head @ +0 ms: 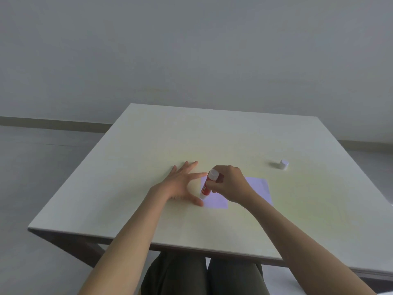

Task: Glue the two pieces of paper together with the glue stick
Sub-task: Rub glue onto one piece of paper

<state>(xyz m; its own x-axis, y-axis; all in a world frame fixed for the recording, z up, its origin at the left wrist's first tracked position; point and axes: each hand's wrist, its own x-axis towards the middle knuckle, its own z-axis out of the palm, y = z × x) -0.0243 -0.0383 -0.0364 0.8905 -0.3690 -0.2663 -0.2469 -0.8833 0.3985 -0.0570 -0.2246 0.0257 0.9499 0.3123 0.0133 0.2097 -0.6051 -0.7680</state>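
The glue stick was red and white, uncapped, tilted with its lower end touching the near left part of the pale lilac paper. A second lilac sheet lay flat just to the right. The white cap stood apart at the right of the frame.

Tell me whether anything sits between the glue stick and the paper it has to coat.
Nothing visible does. The right hand holds the glue stick tilted with its lower end on the near paper. The left hand presses only that paper's left edge. The cap sits far right.
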